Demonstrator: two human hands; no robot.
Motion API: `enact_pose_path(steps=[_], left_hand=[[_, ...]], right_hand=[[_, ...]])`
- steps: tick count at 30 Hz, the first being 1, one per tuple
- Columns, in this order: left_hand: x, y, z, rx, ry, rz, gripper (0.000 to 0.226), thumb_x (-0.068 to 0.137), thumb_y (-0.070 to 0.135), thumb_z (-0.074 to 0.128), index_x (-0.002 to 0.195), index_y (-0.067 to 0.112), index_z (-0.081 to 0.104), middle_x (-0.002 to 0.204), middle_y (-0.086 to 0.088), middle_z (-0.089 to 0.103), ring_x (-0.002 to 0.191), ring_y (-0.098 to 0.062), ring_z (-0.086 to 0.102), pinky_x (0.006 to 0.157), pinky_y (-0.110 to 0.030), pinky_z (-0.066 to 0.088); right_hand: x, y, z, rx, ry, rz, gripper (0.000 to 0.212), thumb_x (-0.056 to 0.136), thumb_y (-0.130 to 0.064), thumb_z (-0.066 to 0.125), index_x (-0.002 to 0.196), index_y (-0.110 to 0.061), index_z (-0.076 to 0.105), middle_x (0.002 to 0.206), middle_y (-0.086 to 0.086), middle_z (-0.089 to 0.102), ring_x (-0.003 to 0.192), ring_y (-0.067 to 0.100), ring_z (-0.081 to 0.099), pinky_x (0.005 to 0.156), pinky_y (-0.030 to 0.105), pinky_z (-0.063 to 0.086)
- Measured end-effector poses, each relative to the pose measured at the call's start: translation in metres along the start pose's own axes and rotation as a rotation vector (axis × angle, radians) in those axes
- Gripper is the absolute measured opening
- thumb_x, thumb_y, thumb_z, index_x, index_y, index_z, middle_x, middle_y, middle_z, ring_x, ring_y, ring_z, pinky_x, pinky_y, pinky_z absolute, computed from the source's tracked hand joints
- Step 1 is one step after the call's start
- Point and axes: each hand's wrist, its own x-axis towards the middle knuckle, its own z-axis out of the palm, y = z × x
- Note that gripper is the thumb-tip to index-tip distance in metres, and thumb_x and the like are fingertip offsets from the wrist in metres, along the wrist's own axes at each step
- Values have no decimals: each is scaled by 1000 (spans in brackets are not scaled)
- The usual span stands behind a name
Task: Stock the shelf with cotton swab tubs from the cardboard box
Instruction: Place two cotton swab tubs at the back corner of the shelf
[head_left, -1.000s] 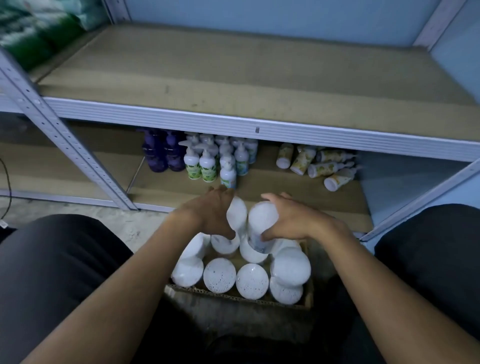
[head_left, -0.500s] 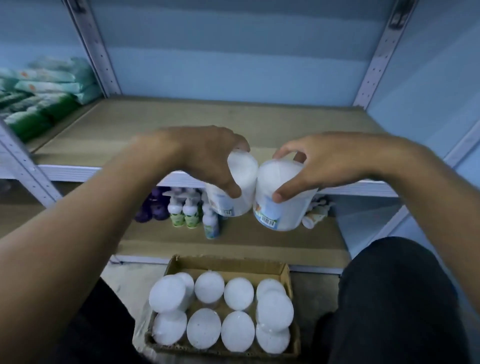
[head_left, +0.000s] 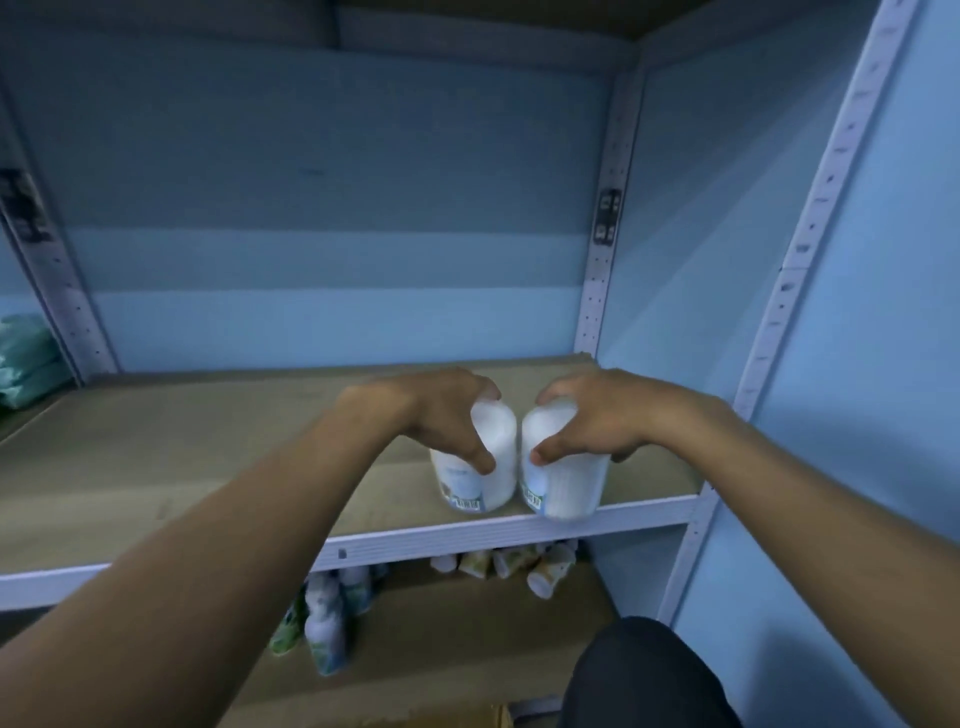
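Observation:
Two white cotton swab tubs stand side by side near the front right of the brown shelf board (head_left: 156, 457). My left hand (head_left: 441, 415) grips the left tub (head_left: 483, 467) from above, fingers curled round its lid. My right hand (head_left: 587, 421) grips the right tub (head_left: 566, 483) the same way. The right tub's base overlaps the shelf's white front rail (head_left: 467, 535); whether either tub rests on the board I cannot tell. Only a corner of the cardboard box (head_left: 488, 717) shows at the bottom edge.
White perforated uprights (head_left: 597, 291) and a blue wall bound the shelf at the right and back. Green packs (head_left: 26, 358) lie at the shelf's far left. Bottles (head_left: 327, 623) and small tubes (head_left: 519, 566) sit on the lower shelf. My dark-clothed knee (head_left: 644, 675) is at the bottom right.
Both hands have carried the two tubs up from the box and forward onto the shelf's front right part. The view has tilted up, so the box has nearly dropped out of sight.

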Motion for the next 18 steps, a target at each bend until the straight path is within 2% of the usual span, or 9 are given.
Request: enact_pose_path(steps=[7,11,13,18], left_hand=[[38,16,12,-73,-52,55,93,73,43,78,152,27,31,156,6,34,140,-16,38,113,-32,35],[51,22,16,-76,-52,83,91,76,39,77,153,27,30,156,6,32,141,-16,36,112,-31,35],[57,23,19,-77,-65,80,91,77,40,77,153,28,29,156,7,32,140,-15,36,111,-32,35],[60,19,22,-80,-42,59,95,73,43,78,153,29,30,157,8,32,141,-15,36,113,-32,35]], right_hand=[[14,30,8,30,-7,152,69,76,-52,79,136,-31,51,115,0,50,100,24,60,77,41,63],[17,39,8,41,18,166,63,80,-55,74,132,-28,52,111,0,50,87,19,59,80,38,61],[20,41,11,12,56,156,65,81,-59,71,133,-25,52,116,2,52,86,17,57,83,35,59],[28,50,20,-13,91,144,83,72,-69,72,141,-29,47,138,4,48,113,21,56,87,31,49]])
